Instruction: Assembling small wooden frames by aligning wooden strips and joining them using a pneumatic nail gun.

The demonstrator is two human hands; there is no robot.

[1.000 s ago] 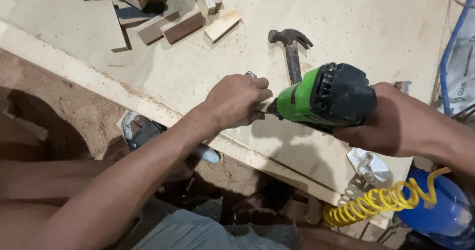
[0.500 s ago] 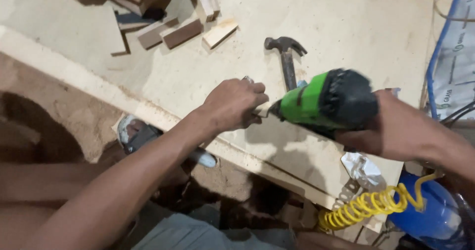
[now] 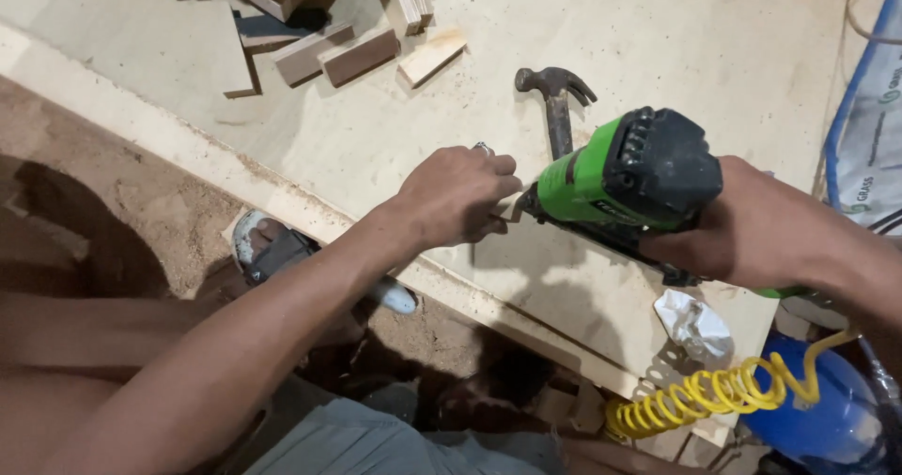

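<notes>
Right hand (image 3: 752,235) around green nailer (image 3: 625,176)

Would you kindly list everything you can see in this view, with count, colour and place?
nail gun: one, green and black, over the board, right of centre
hammer: one, dark, lying behind the nail gun
wood offcuts: several, pale and brown, top left
board: one, pale, large, under everything
coiled hose: one, yellow, bottom right
blue container: one, bottom right corner
crumpled paper: one, white, board's near corner
sandalled foot: one, on the sawdust floor
left hand: pinching a small piece at the gun's nose
right hand: gripping the nail gun
</notes>
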